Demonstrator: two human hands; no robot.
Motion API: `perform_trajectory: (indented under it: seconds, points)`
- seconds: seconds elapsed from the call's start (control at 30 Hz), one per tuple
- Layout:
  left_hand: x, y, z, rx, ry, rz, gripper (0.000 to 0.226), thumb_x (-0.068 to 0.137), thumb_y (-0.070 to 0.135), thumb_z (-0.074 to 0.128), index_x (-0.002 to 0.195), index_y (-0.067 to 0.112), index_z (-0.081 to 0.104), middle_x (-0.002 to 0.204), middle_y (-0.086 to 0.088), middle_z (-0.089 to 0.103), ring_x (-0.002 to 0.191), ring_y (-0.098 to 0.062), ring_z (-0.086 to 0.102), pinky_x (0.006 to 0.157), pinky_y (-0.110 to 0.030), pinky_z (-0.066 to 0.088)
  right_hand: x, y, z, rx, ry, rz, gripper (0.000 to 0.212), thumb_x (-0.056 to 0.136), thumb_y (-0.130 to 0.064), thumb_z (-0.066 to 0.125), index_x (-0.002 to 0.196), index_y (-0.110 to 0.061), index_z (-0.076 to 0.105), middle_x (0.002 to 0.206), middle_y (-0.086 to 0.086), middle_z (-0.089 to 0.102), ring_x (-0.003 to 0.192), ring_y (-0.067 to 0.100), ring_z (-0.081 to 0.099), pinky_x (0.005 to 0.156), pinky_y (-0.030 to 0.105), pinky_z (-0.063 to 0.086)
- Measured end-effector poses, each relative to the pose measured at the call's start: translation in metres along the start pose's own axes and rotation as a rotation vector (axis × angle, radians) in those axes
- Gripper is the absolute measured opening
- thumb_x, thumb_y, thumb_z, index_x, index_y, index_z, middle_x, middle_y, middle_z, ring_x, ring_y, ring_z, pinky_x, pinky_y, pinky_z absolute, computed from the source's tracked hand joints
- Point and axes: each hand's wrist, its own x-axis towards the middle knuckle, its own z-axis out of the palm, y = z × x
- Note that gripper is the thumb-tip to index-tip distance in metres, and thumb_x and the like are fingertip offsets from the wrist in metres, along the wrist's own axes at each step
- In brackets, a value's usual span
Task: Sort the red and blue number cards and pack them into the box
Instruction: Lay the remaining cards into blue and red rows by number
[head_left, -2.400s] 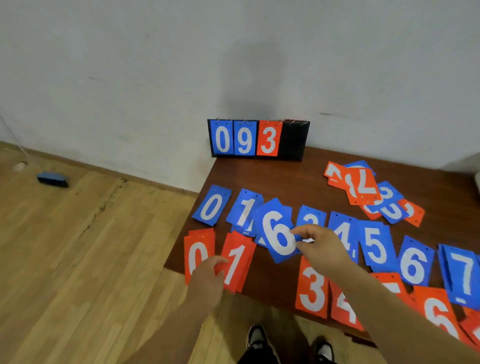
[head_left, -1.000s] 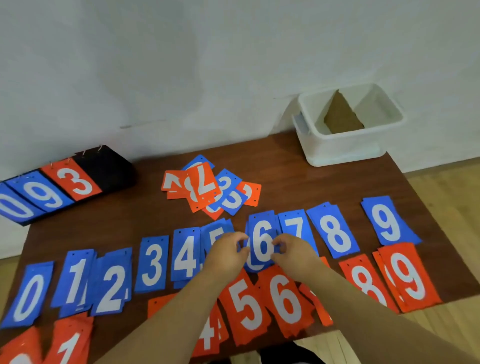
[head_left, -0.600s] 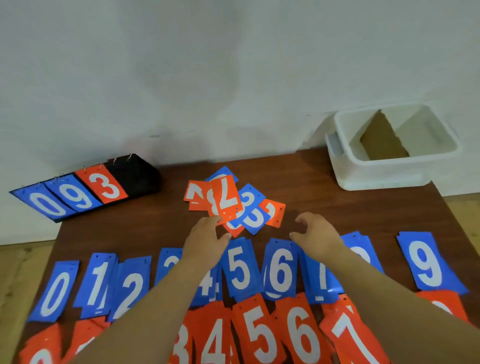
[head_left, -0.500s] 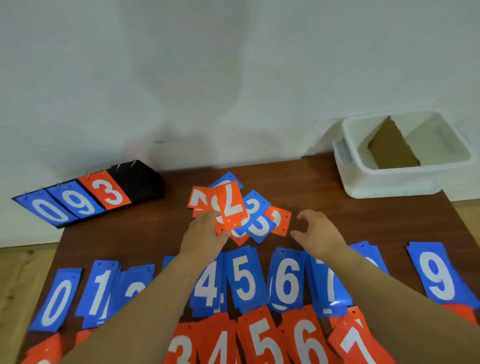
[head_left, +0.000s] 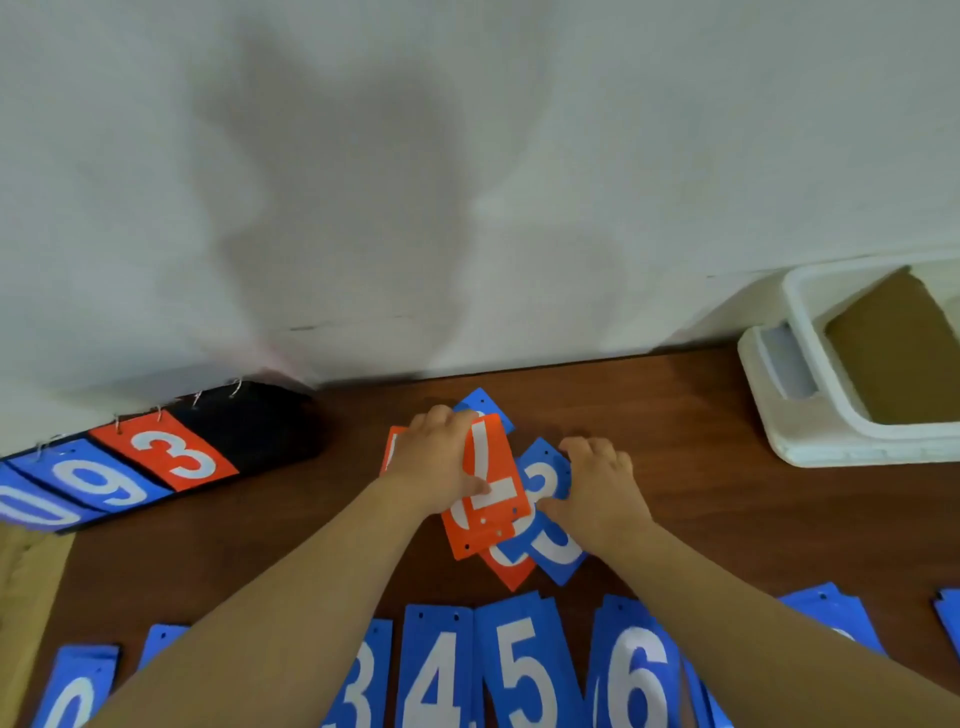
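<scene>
A mixed pile of red and blue number cards lies on the brown table (head_left: 727, 540) near the wall. My left hand (head_left: 436, 460) grips the red 7 card (head_left: 496, 499) on top of the pile, fingers over its far edge and thumb on its face. My right hand (head_left: 600, 483) holds the blue 3 card (head_left: 543, 475) at the pile's right side, fingers curled over it. More blue cards (head_left: 558, 553) stick out below. A sorted row of blue cards, among them 4 (head_left: 434, 675), 5 (head_left: 524, 670) and 6 (head_left: 636, 675), runs along the bottom. The white box (head_left: 826, 441) stands at the far right.
A brown cardboard sheet (head_left: 893, 353) leans inside the box. A black flip scoreboard (head_left: 254, 431) showing 0, 9 and 3 sits at the back left against the white wall. Wooden floor shows past the table's left edge.
Both hands left the sorted blue row, where a blue 6 was set down, and reached forward onto the mixed pile. The view tilted up, so the red row dropped out of sight.
</scene>
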Motion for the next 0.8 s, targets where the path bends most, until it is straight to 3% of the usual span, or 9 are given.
perform_trajectory:
  seconds: [0.33, 0.43, 0.53, 0.7, 0.8]
  points:
    - [0.021, -0.01, 0.013, 0.06, -0.009, 0.055, 0.113, 0.068, 0.058, 0.085, 0.156, 0.038, 0.016, 0.139, -0.001, 0.035, 0.131, -0.026, 0.037, 0.111, -0.045, 0.036, 0.023, -0.01, 0.009, 0.05, -0.028, 0.017, 0.076, 0.076, -0.043, 0.085, 0.136, -0.032, 0.041, 0.127, 0.001, 0.042, 0.113, 0.023, 0.051, 0.094, 0.039, 0.053]
    - [0.018, -0.008, 0.01, -0.074, 0.058, 0.049, 0.095, 0.08, 0.039, 0.082, 0.155, 0.038, 0.023, 0.134, 0.0, 0.038, 0.126, -0.021, 0.045, 0.101, -0.036, 0.043, 0.02, -0.008, 0.01, 0.1, 0.003, -0.007, 0.067, 0.075, -0.039, 0.086, 0.126, -0.034, 0.043, 0.115, -0.006, 0.049, 0.107, 0.016, 0.05, 0.092, 0.036, 0.053]
    - [0.011, -0.007, 0.007, -0.231, 0.087, 0.044, 0.071, 0.095, 0.015, 0.064, 0.153, 0.036, 0.03, 0.135, 0.0, 0.039, 0.117, -0.018, 0.055, 0.084, -0.024, 0.049, 0.015, -0.004, 0.01, 0.097, 0.109, -0.06, 0.037, 0.085, -0.028, 0.076, 0.104, -0.033, 0.044, 0.096, -0.013, 0.052, 0.097, 0.011, 0.051, 0.083, 0.03, 0.051]
    - [-0.01, -0.006, -0.003, -0.347, 0.157, 0.065, 0.043, 0.102, 0.014, 0.053, 0.143, 0.028, 0.051, 0.138, 0.003, 0.053, 0.125, -0.016, 0.053, 0.098, -0.026, 0.04, 0.007, 0.01, 0.0, 0.1, 0.112, -0.024, 0.02, 0.095, -0.017, 0.062, 0.094, -0.032, 0.05, 0.094, -0.01, 0.056, 0.083, 0.009, 0.057, 0.072, 0.029, 0.056]
    - [-0.024, -0.007, -0.004, -0.328, 0.186, 0.019, 0.034, 0.102, 0.022, 0.053, 0.135, 0.029, 0.061, 0.132, 0.003, 0.061, 0.118, -0.014, 0.058, 0.098, -0.029, 0.048, -0.006, 0.016, -0.011, 0.175, 0.144, 0.0, 0.021, 0.094, -0.014, 0.059, 0.094, -0.034, 0.053, 0.095, -0.012, 0.056, 0.078, 0.006, 0.058, 0.062, 0.023, 0.051]
